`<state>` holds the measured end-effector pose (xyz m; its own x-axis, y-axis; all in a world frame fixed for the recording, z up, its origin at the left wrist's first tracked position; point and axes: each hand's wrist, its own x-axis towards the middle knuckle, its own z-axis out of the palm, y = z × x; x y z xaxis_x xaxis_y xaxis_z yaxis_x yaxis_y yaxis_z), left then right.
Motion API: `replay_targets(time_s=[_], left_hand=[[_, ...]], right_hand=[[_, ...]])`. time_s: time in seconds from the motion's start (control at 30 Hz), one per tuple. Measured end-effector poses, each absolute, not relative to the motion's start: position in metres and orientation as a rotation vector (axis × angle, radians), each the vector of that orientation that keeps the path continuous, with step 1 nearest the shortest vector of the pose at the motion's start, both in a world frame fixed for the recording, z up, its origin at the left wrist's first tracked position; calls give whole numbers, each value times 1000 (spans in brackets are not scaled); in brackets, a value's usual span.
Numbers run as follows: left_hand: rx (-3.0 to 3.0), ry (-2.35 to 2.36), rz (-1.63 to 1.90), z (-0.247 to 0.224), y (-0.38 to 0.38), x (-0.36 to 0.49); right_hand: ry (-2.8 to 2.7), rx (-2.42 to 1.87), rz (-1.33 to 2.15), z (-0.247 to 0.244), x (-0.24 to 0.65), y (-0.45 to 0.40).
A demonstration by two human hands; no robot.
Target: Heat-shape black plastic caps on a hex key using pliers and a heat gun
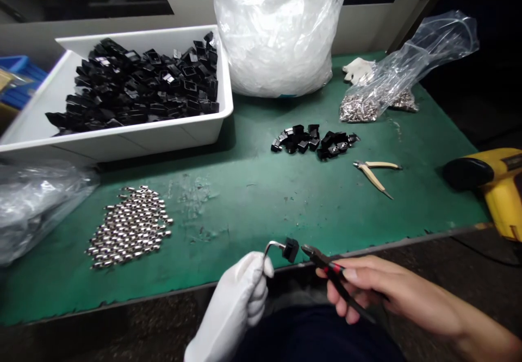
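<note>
My left hand point(240, 291), in a white glove, is closed on a thin bent metal rod point(269, 246) that looks like a hex key. At the rod's far end sits a small black plastic part point(291, 250), just over the front edge of the green table. My bare right hand point(359, 286) grips black pliers point(326, 267) with a red mark on the handle. Their jaw tip points at the black part, with a small gap between the two.
A white bin point(163, 133) heaped with black parts stands back left. Small metal fittings point(130, 226) lie left on the green mat point(244, 199). Black pieces point(302, 138), cream-handled cutters point(373, 174), a big plastic bag point(281, 30), a fittings bag point(362, 106) and a yellow tool point(501, 182) are also here.
</note>
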<state>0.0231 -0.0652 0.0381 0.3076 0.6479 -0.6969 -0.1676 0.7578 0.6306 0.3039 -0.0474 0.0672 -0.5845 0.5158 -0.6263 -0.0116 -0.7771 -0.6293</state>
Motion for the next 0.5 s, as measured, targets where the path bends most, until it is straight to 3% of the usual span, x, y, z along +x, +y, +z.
replay_targets(time_s=[0.5], left_hand=[[923,1156,307,40,-56,13]], right_hand=[[-657,-1078,2580,67,309,-52]])
